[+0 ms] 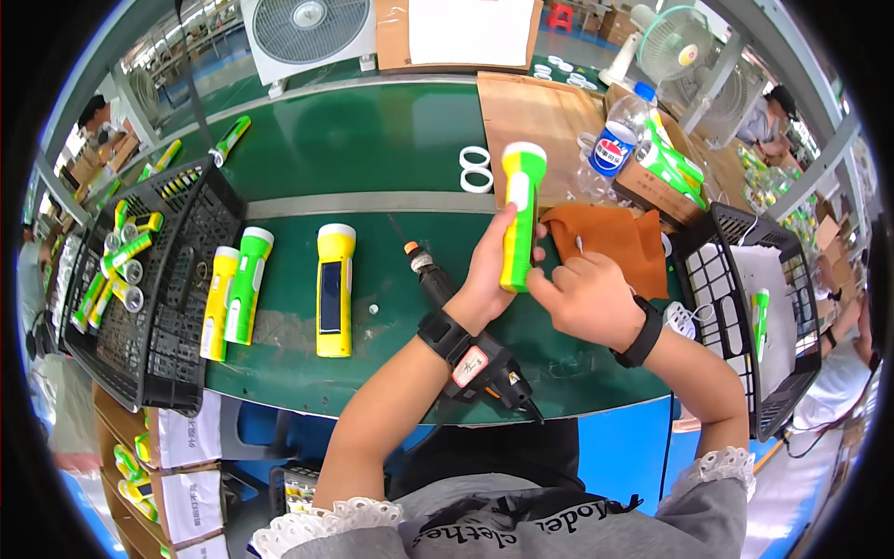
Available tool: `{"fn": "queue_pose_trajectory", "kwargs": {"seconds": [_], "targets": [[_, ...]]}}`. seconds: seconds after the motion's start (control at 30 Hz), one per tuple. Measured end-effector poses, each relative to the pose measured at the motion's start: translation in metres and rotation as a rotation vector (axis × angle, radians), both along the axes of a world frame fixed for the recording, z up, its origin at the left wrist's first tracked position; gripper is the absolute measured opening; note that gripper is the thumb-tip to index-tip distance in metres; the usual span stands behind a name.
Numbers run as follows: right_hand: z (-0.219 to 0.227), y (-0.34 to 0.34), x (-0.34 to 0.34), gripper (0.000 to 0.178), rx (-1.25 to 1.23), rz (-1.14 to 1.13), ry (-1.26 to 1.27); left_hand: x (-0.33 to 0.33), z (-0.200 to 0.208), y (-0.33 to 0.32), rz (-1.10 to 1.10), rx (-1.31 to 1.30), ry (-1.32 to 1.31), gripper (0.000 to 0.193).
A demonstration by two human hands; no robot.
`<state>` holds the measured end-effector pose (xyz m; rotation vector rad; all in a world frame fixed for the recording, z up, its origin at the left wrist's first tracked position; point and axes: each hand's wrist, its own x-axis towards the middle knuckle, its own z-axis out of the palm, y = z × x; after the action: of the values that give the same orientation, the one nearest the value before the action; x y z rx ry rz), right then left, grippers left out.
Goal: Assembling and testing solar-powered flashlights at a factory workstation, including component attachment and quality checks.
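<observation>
In the middle of the bench, my left hand (486, 263) is wrapped around a green and yellow flashlight (522, 219), its white-rimmed head pointing up and away. My right hand (594, 296) is closed beside the flashlight's lower end, thumb side toward it. A small white tip (580, 244) shows just above those fingers; I cannot make out what it belongs to. Under my left wrist lies a black electric screwdriver (433, 279). To the left, a yellow flashlight with a dark panel (334, 293) lies beside a green one (249, 284) and another yellow one (219, 303).
Black crates stand at left (172, 279) and right (756, 410). An orange cloth (619, 247) lies beyond my right hand. Farther back are a plastic bottle (615, 140), a cardboard box of flashlights (647, 186) and white rings (476, 179). Other people work at both sides.
</observation>
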<state>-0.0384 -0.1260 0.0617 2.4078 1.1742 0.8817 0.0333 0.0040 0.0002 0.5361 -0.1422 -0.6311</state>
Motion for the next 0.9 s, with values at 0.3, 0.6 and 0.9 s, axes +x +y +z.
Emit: {"fn": "queue_pose_trajectory", "kwargs": {"seconds": [0.3,0.6,0.9], "targets": [[0.009,-0.009,-0.001,0.008,0.833,-0.161,1.394,-0.015,0.007,-0.005,0.267,0.163,-0.541,0.036],[0.002,-0.006,-0.002,0.005,0.195,0.006,0.329,-0.011,0.002,-0.007,0.086,-0.055,-0.139,0.032],[0.014,-0.012,-0.001,0.012,0.873,-0.257,1.562,-0.02,0.004,-0.009,0.267,0.173,-0.572,0.038]]}}
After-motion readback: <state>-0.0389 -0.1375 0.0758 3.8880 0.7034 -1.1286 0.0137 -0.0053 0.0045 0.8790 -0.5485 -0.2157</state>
